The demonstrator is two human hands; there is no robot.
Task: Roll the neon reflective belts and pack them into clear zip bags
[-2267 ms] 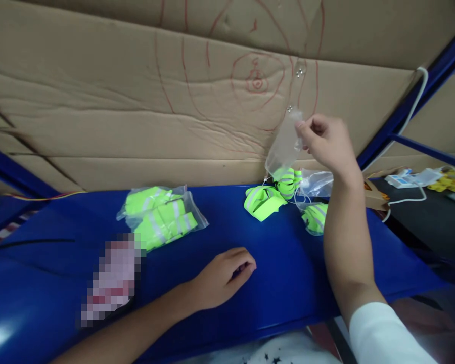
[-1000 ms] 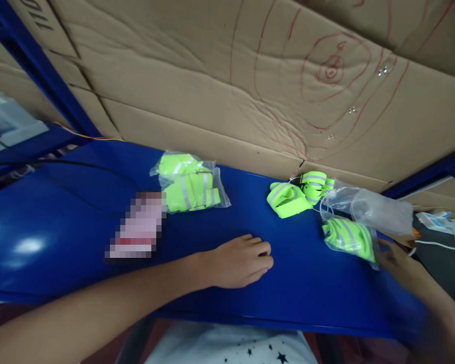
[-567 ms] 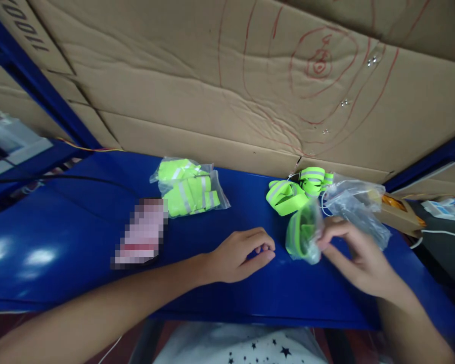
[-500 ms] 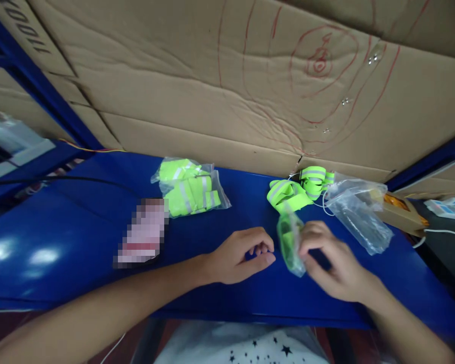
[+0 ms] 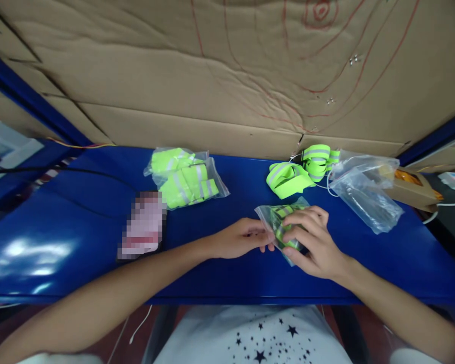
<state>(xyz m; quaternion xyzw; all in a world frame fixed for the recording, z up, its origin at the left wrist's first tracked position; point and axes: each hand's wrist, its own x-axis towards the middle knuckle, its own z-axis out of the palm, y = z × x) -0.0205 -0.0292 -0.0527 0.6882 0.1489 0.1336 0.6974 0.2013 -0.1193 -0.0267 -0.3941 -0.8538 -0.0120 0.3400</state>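
A small clear plastic bag [image 5: 264, 214] with a folded neon-yellow reflective strap [image 5: 283, 211] inside is held between my hands above the table. My left hand [image 5: 240, 238] pinches its left edge between thumb and fingers. Over the bag's right part, my right hand [image 5: 316, 247] lies with curved fingers gripping it; they hide some of the strap. Just behind are two loose neon-yellow reflective straps, one a flattened loop [image 5: 288, 181] and the other a coil [image 5: 316, 161].
Bagged reflective straps [image 5: 187, 184] lie at the back left, near a pixelated pinkish object [image 5: 143, 225]. Empty clear bags [image 5: 367, 197] and a cardboard box [image 5: 413, 192] are at the right. Behind the blue table [image 5: 220, 280] stands a cardboard wall [image 5: 167, 76].
My right hand has brought the bag left and turned it to meet my left hand, which now pinches its edge. The camera view has tilted down slightly.
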